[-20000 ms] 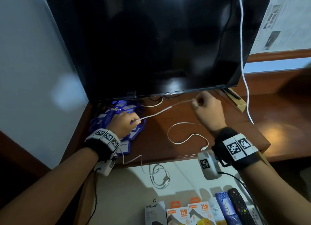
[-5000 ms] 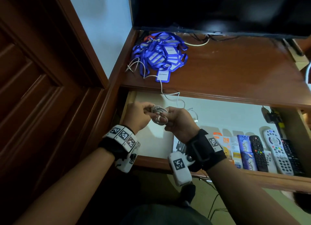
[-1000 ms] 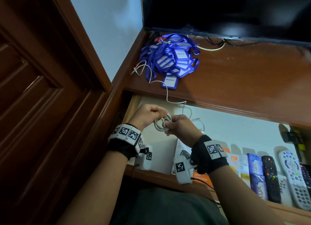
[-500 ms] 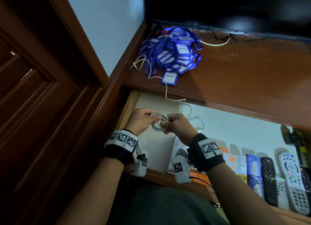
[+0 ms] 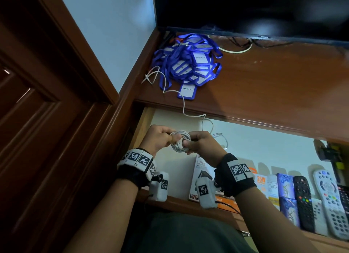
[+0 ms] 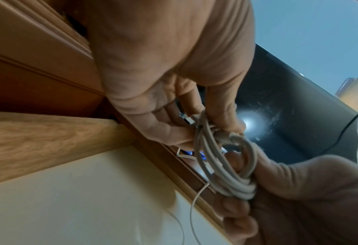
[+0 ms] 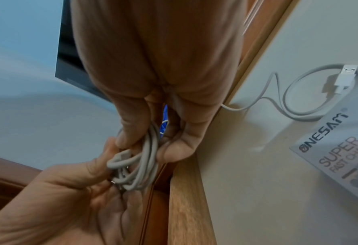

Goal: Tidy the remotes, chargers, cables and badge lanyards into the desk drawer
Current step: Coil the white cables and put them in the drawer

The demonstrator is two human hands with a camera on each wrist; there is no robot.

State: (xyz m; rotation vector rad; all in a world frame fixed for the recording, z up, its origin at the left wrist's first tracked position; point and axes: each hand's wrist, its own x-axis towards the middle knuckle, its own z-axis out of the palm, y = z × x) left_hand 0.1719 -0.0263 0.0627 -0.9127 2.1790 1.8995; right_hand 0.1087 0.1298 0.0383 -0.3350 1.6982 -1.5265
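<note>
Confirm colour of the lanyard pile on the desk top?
Blue lanyards, with white card inserts in blue-edged holders. Clearest in the head view.

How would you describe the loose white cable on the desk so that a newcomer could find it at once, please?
Start at the dark screen and look down to the desk's left corner, where blue badge lanyards lie heaped. The loose white cable runs from the heap's left side over the desk edge into the open drawer. Unlike the coiled cable gripped by both hands, it is uncoiled.

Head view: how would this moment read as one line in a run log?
left hand grips coiled white cable | right hand grips same coil | coil above open wooden drawer | blue badge lanyards on desktop
</note>
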